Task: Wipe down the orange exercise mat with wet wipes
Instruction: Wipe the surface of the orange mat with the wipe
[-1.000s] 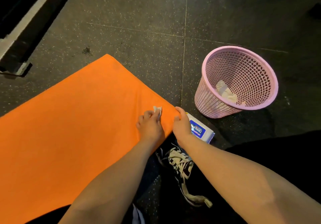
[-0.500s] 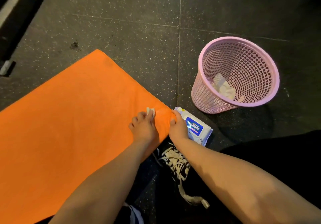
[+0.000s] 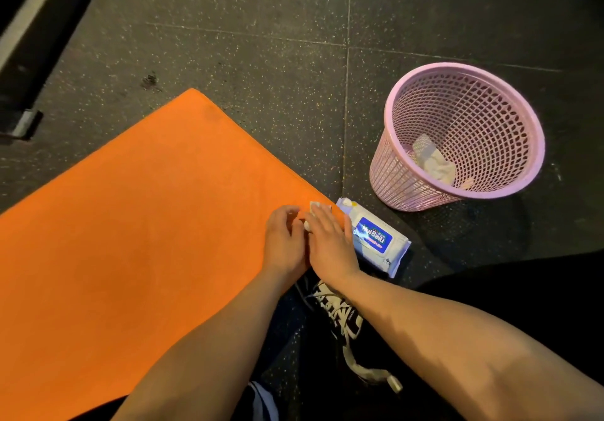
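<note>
— Head camera check: where does the orange mat (image 3: 130, 224) lie?
— I see it flat on the floor, long axis running 8 to 2 o'clock, short end pointing at 2 o'clock toward the pink basket (image 3: 392, 175).
— Hands?
— Side by side, touching, on the mat's near corner. The right hand (image 3: 330, 244) lies flat on the wet wipe (image 3: 315, 206). The left hand (image 3: 282, 241) curls beside it; whether it pinches the wipe, I cannot tell. The wipes pack (image 3: 376, 237) sits just at their 3 o'clock.

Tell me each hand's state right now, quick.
Left hand: fingers curled beside the small white wet wipe; grip cannot be told.
Right hand: open, pressing flat on that wipe.
</note>
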The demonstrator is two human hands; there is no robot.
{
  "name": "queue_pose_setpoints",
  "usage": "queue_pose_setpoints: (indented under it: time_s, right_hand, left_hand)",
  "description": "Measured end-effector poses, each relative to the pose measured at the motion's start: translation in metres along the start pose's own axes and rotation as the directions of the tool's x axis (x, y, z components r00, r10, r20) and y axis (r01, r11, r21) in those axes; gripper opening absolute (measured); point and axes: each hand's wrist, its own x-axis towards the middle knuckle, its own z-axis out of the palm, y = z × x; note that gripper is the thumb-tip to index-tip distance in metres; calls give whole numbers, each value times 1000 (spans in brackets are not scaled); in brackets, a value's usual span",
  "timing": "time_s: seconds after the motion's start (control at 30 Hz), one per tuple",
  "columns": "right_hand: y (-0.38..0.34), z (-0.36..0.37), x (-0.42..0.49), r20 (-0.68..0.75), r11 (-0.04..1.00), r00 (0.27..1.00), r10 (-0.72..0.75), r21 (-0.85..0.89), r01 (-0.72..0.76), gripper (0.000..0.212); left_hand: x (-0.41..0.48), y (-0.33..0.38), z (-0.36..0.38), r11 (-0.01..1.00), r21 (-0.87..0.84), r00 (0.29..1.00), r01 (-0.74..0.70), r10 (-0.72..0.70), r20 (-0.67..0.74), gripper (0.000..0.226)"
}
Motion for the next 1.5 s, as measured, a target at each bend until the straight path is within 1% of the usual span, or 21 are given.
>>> queue_pose_setpoints:
  time_s: [0.07, 0.13, 0.2, 0.27, 0.3, 0.4, 0.47, 0.53, 0.63, 0.7, 0.77, 0.83, 0.9, 1.0, 1.1, 1.17, 1.23, 1.3, 1.37, 1.43, 1.5]
  right_hand:
    - [4, 5, 1, 62, 993, 995, -81, -80, 86, 47]
    - [4, 6, 5, 137, 976, 980, -141, -146, 161, 48]
    - [2, 3, 17, 255, 955, 950, -180, -188, 231, 51]
    - [2, -2, 33, 331, 947, 926, -182, -195, 256, 56]
    - [4, -6, 41, 331, 956, 930, -161, -182, 231, 57]
    - [9, -15, 55, 250, 991, 968, 28, -134, 5, 62]
    - [5, -15, 53, 236, 991, 969, 75, -122, -47, 62]
    - [-7, -6, 45, 270, 993, 963, -12, -107, 43, 59]
    - [-17, 11, 32, 347, 977, 916, -201, 8, 211, 54]
    - [-12, 12, 34, 373, 954, 883, -286, 28, 297, 51]
    - [-1, 8, 40, 336, 958, 907, -254, -38, 283, 54]
    - [10, 0, 41, 260, 983, 961, -94, -127, 131, 57]
    - [10, -6, 36, 213, 988, 977, -2, -148, 35, 57]
    - [-5, -3, 21, 237, 985, 967, -95, -120, 127, 55]
    - [-14, -1, 2, 321, 961, 911, -260, -9, 278, 52]
    - [-8, -5, -3, 344, 941, 885, -314, -14, 339, 53]
    - [3, -11, 0, 307, 947, 915, -260, -102, 304, 56]
    - [11, -16, 3, 236, 972, 963, -132, -161, 173, 58]
    - [9, -17, 0, 197, 985, 980, -40, -158, 72, 59]
    - [0, -15, -8, 219, 988, 975, -33, -143, 65, 59]
    - [-10, -13, -16, 270, 985, 957, -106, -107, 139, 58]
  left_hand:
    - [4, -5, -9, 971, 234, 997, 42, -26, -67, 28]
    - [4, -13, -15, 905, 421, 996, 63, -81, 26, 35]
    - [0, -20, -18, 873, 485, 983, 41, -123, 139, 43]
    - [-5, -24, -20, 877, 481, 977, 2, -104, 185, 48]
    - [-7, -25, -22, 886, 464, 975, -9, -95, 200, 51]
    - [-11, -25, -28, 908, 420, 969, -19, -86, 231, 61]
    - [-11, -29, -30, 923, 384, 972, -7, -85, 220, 54]
    - [-11, -32, -29, 946, 324, 980, 14, -77, 182, 51]
    - [-10, -29, -30, 972, 224, 990, 76, -101, 102, 46]
    - [-10, -27, -31, 970, 228, 991, 79, -102, 91, 45]
    - [-14, -28, -32, 951, 302, 986, 60, -105, 133, 48]
    - [-20, -31, -31, 933, 358, 981, 34, -100, 167, 51]
    - [-24, -31, -29, 930, 367, 981, 25, -94, 171, 51]
    - [-25, -28, -29, 933, 358, 981, 44, -108, 159, 52]
    - [-31, -27, -30, 942, 330, 979, 60, -120, 166, 51]
    - [-34, -29, -33, 939, 340, 974, 50, -121, 190, 56]
    - [-35, -31, -34, 916, 399, 969, 27, -121, 214, 56]
    - [-37, -32, -35, 895, 446, 965, 18, -131, 226, 55]
    - [-40, -32, -36, 888, 460, 962, 15, -138, 234, 55]
    - [-42, -31, -37, 886, 464, 960, 12, -141, 244, 55]
    - [-43, -32, -38, 887, 461, 956, 16, -149, 254, 56]
